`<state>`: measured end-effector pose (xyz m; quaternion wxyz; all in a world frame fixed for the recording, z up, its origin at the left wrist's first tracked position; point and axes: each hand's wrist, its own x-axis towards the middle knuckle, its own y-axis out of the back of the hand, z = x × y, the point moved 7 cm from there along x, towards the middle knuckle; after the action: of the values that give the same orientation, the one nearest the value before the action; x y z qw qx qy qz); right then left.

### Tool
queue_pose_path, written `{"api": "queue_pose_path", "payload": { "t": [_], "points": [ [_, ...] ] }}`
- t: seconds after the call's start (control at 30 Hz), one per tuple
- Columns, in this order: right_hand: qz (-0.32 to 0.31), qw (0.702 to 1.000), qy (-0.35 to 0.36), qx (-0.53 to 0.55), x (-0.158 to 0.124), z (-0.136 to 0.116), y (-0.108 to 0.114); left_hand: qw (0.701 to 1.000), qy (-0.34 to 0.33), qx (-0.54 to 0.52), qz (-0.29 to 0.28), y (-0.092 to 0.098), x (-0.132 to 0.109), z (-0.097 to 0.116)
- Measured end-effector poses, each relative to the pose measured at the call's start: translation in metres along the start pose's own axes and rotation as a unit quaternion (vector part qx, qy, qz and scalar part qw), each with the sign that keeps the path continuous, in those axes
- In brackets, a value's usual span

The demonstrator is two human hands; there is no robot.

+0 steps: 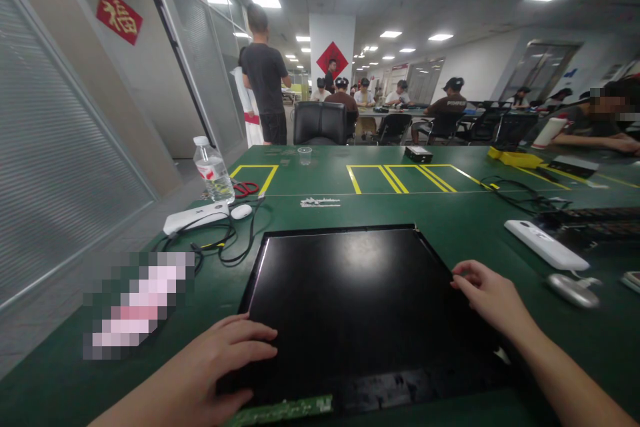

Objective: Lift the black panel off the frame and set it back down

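Note:
A large flat black screen panel (pixel 350 300) lies face up on the green table (pixel 450 213) right in front of me. My left hand (pixel 220 360) rests flat on its near left corner, fingers stretched out. My right hand (pixel 487 297) sits at the panel's right edge, fingers curled against the rim. A strip of green circuit board (pixel 290 408) shows along the panel's near edge.
Left of the panel lie a white power strip (pixel 197 217), black cables (pixel 225 247), a water bottle (pixel 213 170) and red scissors (pixel 245 188). To the right are a white device (pixel 547 245) and a grey mouse (pixel 573 290). People sit at far tables; one stands at the back left.

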<state>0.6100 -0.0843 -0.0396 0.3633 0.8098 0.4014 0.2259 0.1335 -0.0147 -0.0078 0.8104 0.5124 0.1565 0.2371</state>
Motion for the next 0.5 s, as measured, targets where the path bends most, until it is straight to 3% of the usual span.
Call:
{"api": "queue_pose_path", "payload": {
  "t": [0.1, 0.3, 0.37, 0.5],
  "points": [
    [-0.016, 0.999, -0.013, 0.030, 0.000, 0.002, -0.001, 0.999, 0.026, 0.017, 0.039, 0.006, 0.001, -0.006],
    [0.020, 1.000, -0.008, -0.003, 0.003, 0.002, 0.010, 0.966, 0.191, 0.073, 0.157, 0.028, 0.001, -0.043],
    [0.026, 0.999, -0.004, -0.040, 0.006, 0.006, 0.012, 0.955, 0.229, 0.075, 0.172, 0.032, -0.001, -0.052],
    [-0.019, 0.997, -0.005, -0.073, 0.010, 0.015, 0.004, 0.944, 0.276, 0.079, 0.161, 0.030, -0.003, -0.060]
  ]
}}
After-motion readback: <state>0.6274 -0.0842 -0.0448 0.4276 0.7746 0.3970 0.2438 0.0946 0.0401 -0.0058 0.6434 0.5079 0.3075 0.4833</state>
